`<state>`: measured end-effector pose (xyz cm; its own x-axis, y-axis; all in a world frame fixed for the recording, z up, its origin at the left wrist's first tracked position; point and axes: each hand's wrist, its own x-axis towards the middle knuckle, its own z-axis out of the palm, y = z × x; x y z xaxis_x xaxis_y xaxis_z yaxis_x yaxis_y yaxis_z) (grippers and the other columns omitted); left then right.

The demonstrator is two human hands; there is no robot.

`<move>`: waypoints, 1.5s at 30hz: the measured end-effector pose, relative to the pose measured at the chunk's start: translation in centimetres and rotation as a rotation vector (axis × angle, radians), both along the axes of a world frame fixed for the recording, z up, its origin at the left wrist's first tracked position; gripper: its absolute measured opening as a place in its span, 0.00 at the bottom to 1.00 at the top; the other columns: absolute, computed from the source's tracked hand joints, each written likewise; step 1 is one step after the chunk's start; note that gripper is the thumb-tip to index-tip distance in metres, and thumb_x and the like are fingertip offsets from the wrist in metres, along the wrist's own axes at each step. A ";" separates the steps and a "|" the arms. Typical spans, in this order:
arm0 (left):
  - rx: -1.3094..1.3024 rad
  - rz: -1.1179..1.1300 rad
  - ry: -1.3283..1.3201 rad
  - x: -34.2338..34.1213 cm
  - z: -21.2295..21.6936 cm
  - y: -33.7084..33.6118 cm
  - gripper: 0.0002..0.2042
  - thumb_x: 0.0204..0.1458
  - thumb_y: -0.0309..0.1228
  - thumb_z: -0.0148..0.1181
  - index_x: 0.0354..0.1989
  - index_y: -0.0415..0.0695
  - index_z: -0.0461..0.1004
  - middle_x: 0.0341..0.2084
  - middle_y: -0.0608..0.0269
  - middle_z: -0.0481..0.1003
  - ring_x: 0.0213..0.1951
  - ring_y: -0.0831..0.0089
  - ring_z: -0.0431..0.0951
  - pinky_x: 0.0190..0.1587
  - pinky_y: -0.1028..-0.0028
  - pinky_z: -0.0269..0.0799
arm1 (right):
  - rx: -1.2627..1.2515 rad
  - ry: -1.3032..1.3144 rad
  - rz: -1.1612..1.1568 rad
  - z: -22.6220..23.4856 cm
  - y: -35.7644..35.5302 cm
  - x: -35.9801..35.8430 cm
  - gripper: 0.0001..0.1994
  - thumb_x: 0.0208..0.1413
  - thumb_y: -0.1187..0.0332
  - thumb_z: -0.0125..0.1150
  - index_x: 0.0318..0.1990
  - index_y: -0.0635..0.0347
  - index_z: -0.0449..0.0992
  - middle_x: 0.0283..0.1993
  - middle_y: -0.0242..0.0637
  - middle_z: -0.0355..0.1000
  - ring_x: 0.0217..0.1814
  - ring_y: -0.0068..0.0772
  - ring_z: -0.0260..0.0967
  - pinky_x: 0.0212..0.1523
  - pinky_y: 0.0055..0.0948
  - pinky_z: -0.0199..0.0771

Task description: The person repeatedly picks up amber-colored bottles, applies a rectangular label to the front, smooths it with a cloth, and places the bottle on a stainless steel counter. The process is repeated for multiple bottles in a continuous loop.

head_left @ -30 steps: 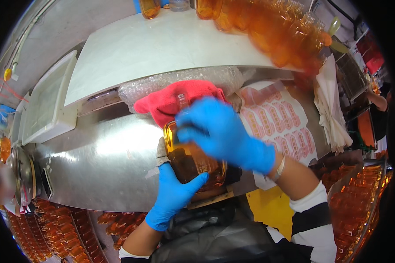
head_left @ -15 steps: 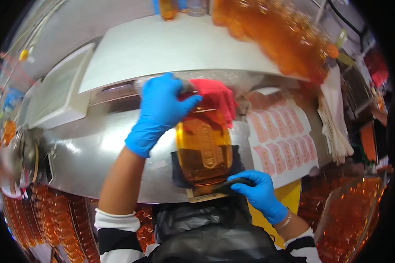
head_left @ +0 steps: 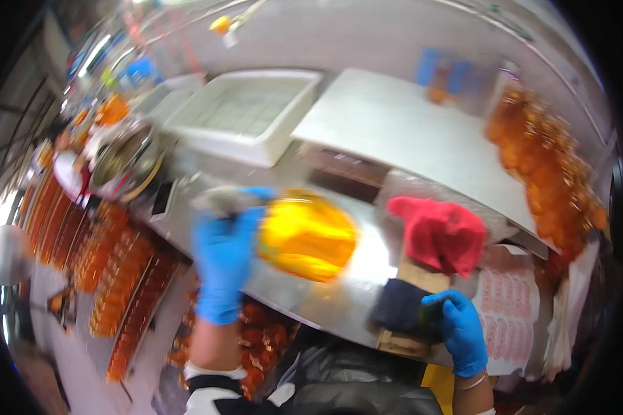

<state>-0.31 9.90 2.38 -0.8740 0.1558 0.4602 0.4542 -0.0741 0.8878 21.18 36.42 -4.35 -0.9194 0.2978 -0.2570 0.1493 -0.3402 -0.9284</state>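
My left hand point(head_left: 223, 266), in a blue glove, is closed at the neck end of an amber bottle point(head_left: 308, 238). The bottle lies tilted sideways over the metal table, its body pointing right; motion smears it. A greyish shape point(head_left: 221, 202) shows at the top of that hand, too blurred to name. My right hand point(head_left: 462, 332), also gloved, has its fingers closed on a small dark greenish-black piece point(head_left: 430, 312). That hand is beside a folded dark cloth point(head_left: 399, 304) on a wooden board point(head_left: 426, 277). A red cloth point(head_left: 444, 235) lies just beyond it.
Pink label sheets point(head_left: 509, 297) lie right of the board. A raised white board point(head_left: 422, 131) spans the back, with amber bottles point(head_left: 543, 166) massed at its right end. A white tray point(head_left: 253, 114), a metal pot point(head_left: 128, 162) and a phone point(head_left: 163, 198) are leftward. Rows of bottles point(head_left: 121, 277) stand lower left.
The view has swung left. My left hand has carried the bottle left, off the dark cloth, and tipped it sideways. My right hand stays near the cloth, still holding the dark piece.
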 end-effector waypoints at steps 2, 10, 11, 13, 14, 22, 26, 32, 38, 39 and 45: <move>-0.203 0.334 0.233 -4.3 0.3 -3.0 0.03 0.52 0.22 0.55 0.34 0.41 0.68 0.29 0.66 0.71 0.34 0.77 0.70 0.41 0.75 0.68 | -0.081 -0.027 -0.227 -0.5 2.2 0.0 0.16 0.58 0.57 0.50 0.35 0.63 0.71 0.34 0.38 0.72 0.39 0.26 0.69 0.46 0.26 0.66; -1.124 1.017 0.209 -26.3 -6.2 -28.9 0.25 0.56 0.41 0.48 0.54 0.31 0.60 0.51 0.40 0.65 0.52 0.51 0.66 0.53 0.65 0.61 | 0.811 -0.014 -0.606 6.2 17.0 -5.5 0.18 0.54 0.57 0.54 0.24 0.63 0.76 0.22 0.34 0.69 0.24 0.26 0.67 0.28 0.26 0.66; -1.190 0.996 0.147 -27.7 -7.3 -29.9 0.27 0.56 0.41 0.47 0.55 0.29 0.57 0.53 0.39 0.62 0.54 0.51 0.64 0.56 0.66 0.59 | 1.152 0.063 -0.641 6.7 19.5 -7.2 0.16 0.53 0.57 0.56 0.27 0.63 0.76 0.22 0.35 0.69 0.24 0.28 0.67 0.28 0.27 0.67; -1.154 0.944 0.008 -28.0 -8.7 -29.8 0.25 0.56 0.38 0.47 0.54 0.29 0.57 0.51 0.40 0.64 0.52 0.51 0.65 0.54 0.65 0.60 | 1.623 -0.147 -0.649 10.8 22.3 -11.7 0.20 0.51 0.53 0.55 0.46 0.58 0.73 0.31 0.42 0.73 0.33 0.42 0.72 0.35 0.36 0.71; -1.136 0.949 -0.018 -28.3 -8.7 -30.1 0.23 0.56 0.35 0.47 0.54 0.29 0.57 0.51 0.39 0.64 0.52 0.50 0.66 0.53 0.64 0.61 | 1.730 -0.257 -0.673 11.9 24.3 -13.9 0.22 0.52 0.52 0.54 0.48 0.56 0.72 0.36 0.42 0.73 0.36 0.43 0.72 0.38 0.36 0.71; -1.115 1.147 0.370 -25.8 -8.5 -22.6 0.15 0.50 0.28 0.54 0.43 0.31 0.65 0.40 0.43 0.71 0.40 0.54 0.72 0.43 0.64 0.68 | 1.585 -0.591 -0.600 15.6 33.3 -20.7 0.20 0.50 0.53 0.50 0.42 0.58 0.75 0.41 0.46 0.73 0.41 0.48 0.71 0.43 0.42 0.71; -0.770 1.003 0.508 -15.6 -0.6 -9.2 0.13 0.49 0.30 0.56 0.35 0.29 0.69 0.34 0.44 0.73 0.32 0.56 0.74 0.36 0.64 0.71 | 1.765 -0.212 -0.679 14.4 25.8 -17.8 0.12 0.44 0.59 0.54 0.25 0.56 0.77 0.27 0.43 0.73 0.30 0.46 0.71 0.30 0.41 0.71; -0.442 -0.220 0.202 -5.9 -0.2 6.9 0.27 0.45 0.24 0.60 0.56 0.36 0.58 0.50 0.52 0.67 0.53 0.63 0.67 0.57 0.65 0.60 | 1.435 0.231 -0.207 17.1 17.5 -10.1 0.12 0.43 0.59 0.60 0.27 0.59 0.77 0.25 0.39 0.73 0.28 0.36 0.71 0.29 0.32 0.69; -0.078 -1.014 -0.618 6.7 -1.9 18.7 0.37 0.41 0.23 0.61 0.61 0.37 0.50 0.54 0.55 0.62 0.55 0.64 0.64 0.58 0.67 0.59 | 0.580 0.147 0.151 9.3 12.6 -7.4 0.11 0.50 0.63 0.60 0.31 0.63 0.77 0.26 0.32 0.73 0.27 0.18 0.66 0.30 0.19 0.68; 0.027 -0.987 -0.595 7.3 -3.7 18.1 0.37 0.41 0.22 0.60 0.61 0.38 0.50 0.54 0.55 0.61 0.55 0.65 0.63 0.58 0.67 0.59 | 0.530 0.093 0.046 8.2 11.6 -6.4 0.12 0.51 0.61 0.60 0.31 0.63 0.77 0.26 0.30 0.72 0.26 0.15 0.65 0.30 0.18 0.68; -0.137 -0.612 -0.693 9.4 -10.5 17.7 0.24 0.53 0.29 0.53 0.57 0.39 0.54 0.50 0.55 0.63 0.50 0.68 0.66 0.53 0.69 0.63 | 1.038 -0.598 -0.649 -7.3 24.2 9.5 0.14 0.44 0.58 0.64 0.31 0.60 0.77 0.28 0.38 0.74 0.28 0.33 0.71 0.34 0.31 0.71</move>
